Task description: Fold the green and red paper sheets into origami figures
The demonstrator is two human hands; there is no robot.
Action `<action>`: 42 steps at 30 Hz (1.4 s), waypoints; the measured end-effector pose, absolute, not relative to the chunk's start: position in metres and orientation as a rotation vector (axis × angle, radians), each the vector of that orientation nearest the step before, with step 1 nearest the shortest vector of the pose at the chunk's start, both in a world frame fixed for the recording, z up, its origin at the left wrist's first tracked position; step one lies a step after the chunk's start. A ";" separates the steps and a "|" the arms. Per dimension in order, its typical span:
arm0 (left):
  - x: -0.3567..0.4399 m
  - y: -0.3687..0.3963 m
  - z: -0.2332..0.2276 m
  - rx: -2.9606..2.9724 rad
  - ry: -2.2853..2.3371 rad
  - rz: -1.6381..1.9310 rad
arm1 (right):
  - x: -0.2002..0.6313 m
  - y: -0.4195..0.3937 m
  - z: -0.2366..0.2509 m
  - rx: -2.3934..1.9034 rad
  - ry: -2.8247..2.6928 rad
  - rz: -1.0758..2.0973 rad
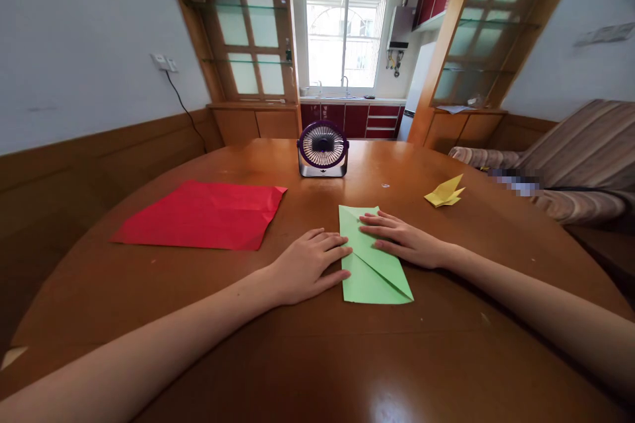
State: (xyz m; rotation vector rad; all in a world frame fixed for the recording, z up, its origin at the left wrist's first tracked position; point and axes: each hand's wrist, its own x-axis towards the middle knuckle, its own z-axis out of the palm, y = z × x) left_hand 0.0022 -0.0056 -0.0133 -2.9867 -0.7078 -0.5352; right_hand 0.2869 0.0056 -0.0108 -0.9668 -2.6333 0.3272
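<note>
A light green sheet of paper [372,281], folded into an upright strip with a diagonal flap edge across it, lies on the table in front of me. My left hand [310,264] rests at its left edge, fingers stretched out and fingertips touching the paper. On the upper right part of the sheet lies my right hand [409,238], its fingers spread flat over the folded layer. Neither hand grips anything. Part of the paper's right edge is hidden under the right hand.
A red sheet of paper [203,217] lies on the wooden table [317,363] to the left. At the back stands a small purple fan [323,145]. A folded yellow paper figure [445,193] sits to the right. Beyond the table's right edge is a striped sofa [585,152].
</note>
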 end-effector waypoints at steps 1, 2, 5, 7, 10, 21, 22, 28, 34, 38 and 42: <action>0.002 -0.006 -0.013 -2.974 -0.732 -0.536 | 0.287 0.006 -0.012 -0.977 -2.636 0.305; 0.002 -0.006 -0.013 -2.956 -0.757 -0.544 | 0.287 0.007 -0.013 -0.983 -2.640 0.278; 0.004 -0.010 -0.011 -2.887 -0.824 -0.612 | 0.286 0.006 -0.015 -1.002 -2.652 0.164; 0.006 -0.015 -0.009 -2.877 -0.841 -0.661 | 0.283 0.003 -0.016 -1.048 -2.651 0.078; 0.009 -0.022 -0.006 -2.929 -0.767 -0.641 | 0.277 -0.001 -0.015 -1.146 -2.630 -0.032; -0.013 0.003 -0.001 -2.778 -0.940 -0.446 | 0.282 -0.002 -0.008 -1.090 -2.368 0.106; -0.016 0.006 -0.001 -2.771 -0.971 -0.439 | 0.284 0.000 -0.009 -1.097 -2.305 0.145; -0.026 0.017 0.001 -2.807 -1.065 -0.451 | 0.290 0.007 -0.011 -1.160 -2.062 0.455; -0.019 0.006 0.004 -2.983 -0.991 -0.825 | 0.296 0.005 -0.010 -1.022 -2.082 0.670; -0.017 0.000 0.005 -3.078 -0.779 -0.821 | 0.307 0.007 -0.007 -0.890 -2.266 0.715; -0.018 -0.001 0.004 -3.072 -0.631 -0.699 | 0.318 0.010 -0.001 -0.810 -2.456 0.548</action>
